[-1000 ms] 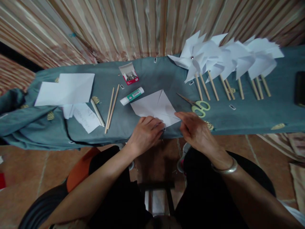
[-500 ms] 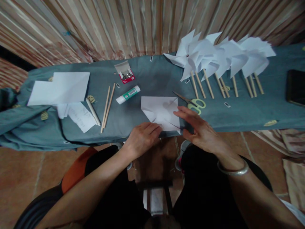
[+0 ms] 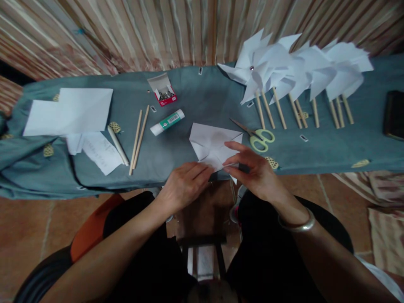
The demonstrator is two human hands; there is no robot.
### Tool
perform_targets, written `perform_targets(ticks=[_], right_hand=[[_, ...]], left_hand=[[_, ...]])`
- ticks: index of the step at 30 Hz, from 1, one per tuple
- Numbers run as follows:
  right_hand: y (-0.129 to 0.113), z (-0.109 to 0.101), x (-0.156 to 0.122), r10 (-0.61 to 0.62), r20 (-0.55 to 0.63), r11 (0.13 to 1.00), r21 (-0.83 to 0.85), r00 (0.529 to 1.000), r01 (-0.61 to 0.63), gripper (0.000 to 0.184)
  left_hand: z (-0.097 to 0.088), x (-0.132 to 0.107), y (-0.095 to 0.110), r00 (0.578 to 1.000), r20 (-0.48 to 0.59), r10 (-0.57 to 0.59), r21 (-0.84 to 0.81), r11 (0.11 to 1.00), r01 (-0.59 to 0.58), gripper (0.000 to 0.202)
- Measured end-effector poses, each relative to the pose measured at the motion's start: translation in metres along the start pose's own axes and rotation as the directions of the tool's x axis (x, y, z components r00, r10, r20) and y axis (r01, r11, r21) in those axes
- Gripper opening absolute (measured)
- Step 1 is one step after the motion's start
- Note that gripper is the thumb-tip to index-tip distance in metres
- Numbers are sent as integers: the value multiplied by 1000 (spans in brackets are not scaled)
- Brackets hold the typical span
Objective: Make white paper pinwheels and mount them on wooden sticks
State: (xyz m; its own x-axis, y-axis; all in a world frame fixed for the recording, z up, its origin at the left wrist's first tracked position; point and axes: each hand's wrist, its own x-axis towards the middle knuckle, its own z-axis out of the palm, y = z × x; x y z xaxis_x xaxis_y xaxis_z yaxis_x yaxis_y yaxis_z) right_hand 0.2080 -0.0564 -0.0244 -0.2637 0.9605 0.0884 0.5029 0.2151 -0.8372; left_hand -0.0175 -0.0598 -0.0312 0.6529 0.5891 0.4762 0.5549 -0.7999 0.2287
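Note:
A white sheet of paper [image 3: 214, 134] with slits cut toward its middle lies at the near edge of the cloth-covered table. My left hand [image 3: 187, 183] is closed on its near edge, the fingertips on a folded-in part. My right hand [image 3: 249, 168] pinches the near right corner flap between thumb and fingers, with its index finger over the sheet. Just right of the paper lie scissors [image 3: 259, 140] with pale green handles, blades pointing away to the left. A glue stick [image 3: 167, 122] rests to the left of the paper.
Several white paper pinwheels [image 3: 284, 67] on wooden sticks lie at the back right. On the left are two wooden sticks [image 3: 139, 139], a white pen [image 3: 118, 145], blank paper [image 3: 85, 109] and a written slip [image 3: 102, 153]. Behind the glue stands an open red box [image 3: 166, 97] of pins.
My right hand has moved left and closed on the near right corner of the paper, lifting it inward. The sheet has turned slightly. My left hand stays at its near edge.

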Motion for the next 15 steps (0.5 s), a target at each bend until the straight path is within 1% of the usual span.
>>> perform_targets(ticks=[2,4,6,9,11,15], right_hand=[[3,3,4,6,-26,1000,-12,1000,-6,6],[5,6,8,-10,-48,999,-41,999,8,8],[6,9,10,-35,-56,997,-75,998,31,8],[5,12,12,-50,-54,990,-133,997,43,5],[4,13,11,-58,-61,985,-168,996,47,5],[3,14,10,-62,-87,980,-195,994,44,10]], left_hand=[[-1,1,1,1000,25,-16,-29,999,17,30],[-3,2,2,998,65,-15,-63,998,19,35],[-3,3,2,997,76,-5,-88,996,12,31],[-2,3,1,998,58,-15,-112,994,22,23],[0,2,0,998,52,-27,-130,991,34,22],[3,2,-1,997,54,-52,-158,986,60,22]])
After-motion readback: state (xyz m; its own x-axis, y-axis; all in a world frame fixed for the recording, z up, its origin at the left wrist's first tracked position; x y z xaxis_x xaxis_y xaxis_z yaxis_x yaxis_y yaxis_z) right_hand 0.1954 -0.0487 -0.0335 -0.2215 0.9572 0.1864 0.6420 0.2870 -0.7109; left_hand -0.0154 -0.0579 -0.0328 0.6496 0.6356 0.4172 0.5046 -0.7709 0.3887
